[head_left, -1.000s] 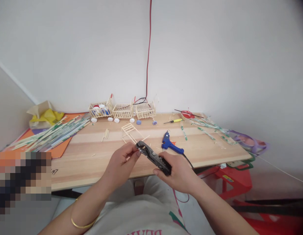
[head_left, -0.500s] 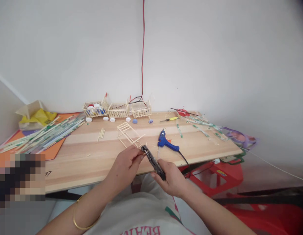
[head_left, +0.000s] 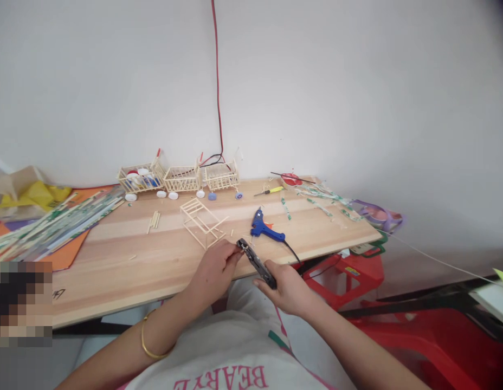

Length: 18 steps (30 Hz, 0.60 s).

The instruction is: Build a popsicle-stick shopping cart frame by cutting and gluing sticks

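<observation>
My right hand [head_left: 284,287] is closed round the handles of black pliers [head_left: 255,262], whose jaws point up and left. My left hand [head_left: 216,269] is pinched at those jaws, holding something thin that I cannot make out. Both hands hover over the near edge of a wooden table [head_left: 154,265]. Just beyond them lies a small open frame of thin wooden sticks [head_left: 199,222]. A blue glue gun [head_left: 263,229] lies to the right of the frame, its black cord running off the table edge.
Three stick carts with bottle-cap wheels [head_left: 178,179] line the back wall under a red wire [head_left: 217,81]. A pile of long sticks [head_left: 52,225] on orange paper lies left. A yellow screwdriver [head_left: 270,191], red dish [head_left: 291,180] and scraps lie right. Red stools [head_left: 349,273] stand beneath.
The view has swung right, so the table has slid left in the picture. My hands stay together at the pliers' jaws, now lower and nearer the table's front edge.
</observation>
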Motion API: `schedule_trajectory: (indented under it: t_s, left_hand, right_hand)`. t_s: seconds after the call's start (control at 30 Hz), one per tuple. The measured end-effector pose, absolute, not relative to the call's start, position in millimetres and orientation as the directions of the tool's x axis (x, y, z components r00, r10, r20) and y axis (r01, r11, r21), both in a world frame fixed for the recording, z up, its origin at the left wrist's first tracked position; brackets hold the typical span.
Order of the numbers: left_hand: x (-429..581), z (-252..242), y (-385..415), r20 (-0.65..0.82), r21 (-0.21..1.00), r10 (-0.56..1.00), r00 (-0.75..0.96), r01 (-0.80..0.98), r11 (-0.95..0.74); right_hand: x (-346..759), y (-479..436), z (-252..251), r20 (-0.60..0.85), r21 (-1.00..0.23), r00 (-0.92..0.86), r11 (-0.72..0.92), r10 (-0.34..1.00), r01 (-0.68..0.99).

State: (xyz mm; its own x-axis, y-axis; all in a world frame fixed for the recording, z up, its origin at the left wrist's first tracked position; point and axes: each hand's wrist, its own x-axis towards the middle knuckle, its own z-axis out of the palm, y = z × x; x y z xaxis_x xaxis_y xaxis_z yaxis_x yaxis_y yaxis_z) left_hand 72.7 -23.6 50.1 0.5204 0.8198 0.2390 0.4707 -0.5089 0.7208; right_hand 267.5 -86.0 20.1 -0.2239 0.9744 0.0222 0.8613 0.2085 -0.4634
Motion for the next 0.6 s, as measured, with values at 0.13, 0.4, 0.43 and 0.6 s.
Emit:
schedule_trajectory:
  t_s: [0.13,0.4,0.43,0.6]
  left_hand:
    - [74.8,57.2,-22.0,0.301,0.719,0.827,0.475,0.457,-0.524]
    - [69.0,102.7,22.3,0.489,0.573,0.780,0.390,0.531,-0.624]
    - [68.4,103.9,31.2,0.490,0.573,0.787,0.374,0.543,-0.614]
    - [65.5,95.4,65.6,0.419,0.618,0.842,0.339,0.573,-0.538]
  right_hand:
    - [273.9,-75.0,42.2,0.054,-0.370,-0.282,0.282,0.958,0.885]
    - [272.8,-10.2,87.7,0.144,-0.216,-0.326,0.351,0.934,0.911]
    - [271.4,-0.6,89.2,0.140,-0.190,-0.323,0.345,0.936,0.919]
    - [264.6,33.5,84.0,0.099,-0.142,-0.330,0.341,0.939,0.929]
